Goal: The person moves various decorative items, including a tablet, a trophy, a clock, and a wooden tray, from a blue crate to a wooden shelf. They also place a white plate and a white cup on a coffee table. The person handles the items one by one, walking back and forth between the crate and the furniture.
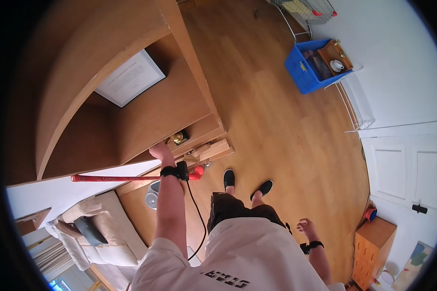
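Note:
My left hand (161, 151) reaches into a lower compartment of the wooden shelf unit (160, 104). Its fingers close around the upper end of a small gold trophy (178, 137) with a black base; the fingertips are partly hidden. A black strap with a small box and cable sits on that wrist. Low at my right side hangs my right hand (306, 228), empty, its fingers loosely bent and apart, with another black strap on the wrist.
A framed document (131, 77) stands on a higher shelf. Below my left forearm are a red pole (111, 178) and a round-dial scale (152, 200). Far right on the wooden floor is a blue crate (303, 72) holding several items, near a wire cart (310, 10) and white rack (357, 102).

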A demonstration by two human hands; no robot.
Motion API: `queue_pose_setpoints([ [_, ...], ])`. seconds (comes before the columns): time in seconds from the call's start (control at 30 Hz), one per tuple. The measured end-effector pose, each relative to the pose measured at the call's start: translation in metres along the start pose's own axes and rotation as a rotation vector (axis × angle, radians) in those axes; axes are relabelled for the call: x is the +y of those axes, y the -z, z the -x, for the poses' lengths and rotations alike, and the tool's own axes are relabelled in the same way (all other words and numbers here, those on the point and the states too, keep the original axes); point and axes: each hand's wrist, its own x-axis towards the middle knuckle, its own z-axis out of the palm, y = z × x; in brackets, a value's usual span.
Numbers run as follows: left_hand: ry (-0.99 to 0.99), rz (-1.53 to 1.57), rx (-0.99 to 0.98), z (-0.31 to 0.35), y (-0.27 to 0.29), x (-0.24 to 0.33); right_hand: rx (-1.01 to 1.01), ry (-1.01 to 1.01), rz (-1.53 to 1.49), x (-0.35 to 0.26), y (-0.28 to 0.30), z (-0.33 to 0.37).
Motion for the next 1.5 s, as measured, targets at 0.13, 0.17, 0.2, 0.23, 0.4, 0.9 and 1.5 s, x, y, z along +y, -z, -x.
queue_pose_setpoints([
  [0.13,-0.167,-0.209,-0.051,0.002,-0.013,-0.002,-0.008,-0.026,-0.111,0.006,-0.027,0.017],
  [0.17,-0.095,-0.088,-0.058,0.005,-0.007,0.007,-0.024,-0.017,-0.079,0.0,-0.031,0.02],
  [0.2,-0.137,0.274,-0.034,-0.015,-0.018,-0.031,-0.04,-0.008,-0.048,-0.008,-0.035,0.021],
  [0.23,-0.129,0.046,-0.078,-0.027,-0.012,-0.045,-0.058,0.001,-0.015,-0.017,-0.04,0.022],
  [0.4,-0.009,-0.387,-0.307,-0.019,-0.028,-0.027,-0.007,0.029,-0.026,-0.026,-0.049,0.028],
  [0.9,-0.089,-0.396,-0.271,-0.031,-0.038,-0.044,0.083,-0.101,-0.049,0.0,-0.023,0.043],
  [1.5,-0.302,-0.791,-0.382,0.143,0.009,-0.018,0.135,-0.237,-0.241,0.054,0.156,-0.096],
])
